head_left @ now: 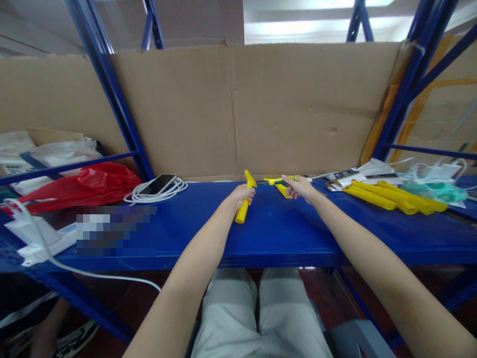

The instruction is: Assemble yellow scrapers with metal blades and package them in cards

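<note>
My left hand (243,195) is closed around a yellow T-shaped plastic handle (241,214), held tilted above the blue shelf with its head at the top. In my right hand (300,189) is a screwdriver (289,179) with a green and yellow grip. Its thin shaft points left at the head of the yellow handle; whether the tip touches it is too small to tell. Behind and below the screwdriver shows another yellow plastic piece (282,189), partly hidden by my right fingers; I cannot tell whether they touch it.
Several yellow tubes (391,196) lie at the right, beside white packets (348,177) and a teal plastic bag (434,191). A phone (159,184) rests on a coiled white cable (177,186) at left, near a red bag (100,181). A cardboard wall (298,109) stands behind the blue shelf (201,223).
</note>
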{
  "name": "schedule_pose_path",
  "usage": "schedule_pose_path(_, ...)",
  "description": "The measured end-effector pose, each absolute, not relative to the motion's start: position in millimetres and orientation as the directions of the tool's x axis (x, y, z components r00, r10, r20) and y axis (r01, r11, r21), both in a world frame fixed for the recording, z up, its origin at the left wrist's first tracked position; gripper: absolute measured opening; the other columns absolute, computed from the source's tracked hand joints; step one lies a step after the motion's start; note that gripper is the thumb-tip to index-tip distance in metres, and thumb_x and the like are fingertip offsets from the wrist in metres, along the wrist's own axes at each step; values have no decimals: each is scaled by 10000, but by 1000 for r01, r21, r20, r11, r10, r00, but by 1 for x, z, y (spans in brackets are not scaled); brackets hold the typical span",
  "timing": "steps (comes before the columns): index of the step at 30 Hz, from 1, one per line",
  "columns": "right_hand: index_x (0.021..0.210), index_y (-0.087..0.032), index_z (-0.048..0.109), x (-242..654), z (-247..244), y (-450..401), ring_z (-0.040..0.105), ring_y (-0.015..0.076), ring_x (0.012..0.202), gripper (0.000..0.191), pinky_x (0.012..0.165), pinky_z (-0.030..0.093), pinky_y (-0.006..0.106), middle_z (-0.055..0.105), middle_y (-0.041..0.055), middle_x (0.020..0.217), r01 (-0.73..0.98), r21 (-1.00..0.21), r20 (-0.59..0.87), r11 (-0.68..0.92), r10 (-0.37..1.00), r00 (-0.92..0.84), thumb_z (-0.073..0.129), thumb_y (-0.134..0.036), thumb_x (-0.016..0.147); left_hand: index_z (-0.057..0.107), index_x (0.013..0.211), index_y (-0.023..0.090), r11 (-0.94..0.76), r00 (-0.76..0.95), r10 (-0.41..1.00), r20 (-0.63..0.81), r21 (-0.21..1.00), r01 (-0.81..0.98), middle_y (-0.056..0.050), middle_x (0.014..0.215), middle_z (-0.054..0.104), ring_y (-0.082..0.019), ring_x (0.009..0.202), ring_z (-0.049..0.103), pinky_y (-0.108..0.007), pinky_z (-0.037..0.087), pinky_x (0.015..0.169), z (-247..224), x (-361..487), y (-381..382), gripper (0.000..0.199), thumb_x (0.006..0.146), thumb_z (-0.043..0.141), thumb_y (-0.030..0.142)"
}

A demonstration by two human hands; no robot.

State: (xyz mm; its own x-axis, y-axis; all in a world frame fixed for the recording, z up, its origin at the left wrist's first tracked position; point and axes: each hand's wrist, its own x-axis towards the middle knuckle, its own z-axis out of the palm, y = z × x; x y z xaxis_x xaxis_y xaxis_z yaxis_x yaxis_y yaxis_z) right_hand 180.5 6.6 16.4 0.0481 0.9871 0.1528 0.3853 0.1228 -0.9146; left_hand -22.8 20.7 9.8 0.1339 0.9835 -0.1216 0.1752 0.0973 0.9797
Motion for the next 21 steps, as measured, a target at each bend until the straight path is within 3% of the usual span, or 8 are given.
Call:
schedule_pose_path(7, 693, -144, 516, 178, 21, 3, 457, 91, 289, 416, 295, 302, 169, 518, 24, 359, 390, -921, 93, 24, 983, 159, 483, -525, 858, 473, 830, 169, 86, 146, 983, -111, 982, 168, 115, 421, 343, -37, 306, 321, -167, 307, 409, 13, -20, 14, 185, 767, 442, -2)
schedule_pose_path(21, 539, -172, 469, 180, 23, -1, 456, 105, 272, 535, 287, 290, 186, 471, 43, 310, 420, -906, 56, -40, 976, 213, 444, -622, 826, 491, 871, 167, 90, 155, 980, -121, 978, 189, 112, 448, 365, -44, 316, 339, -185, 341, 425, 10, -21, 18, 205, 748, 472, 3)
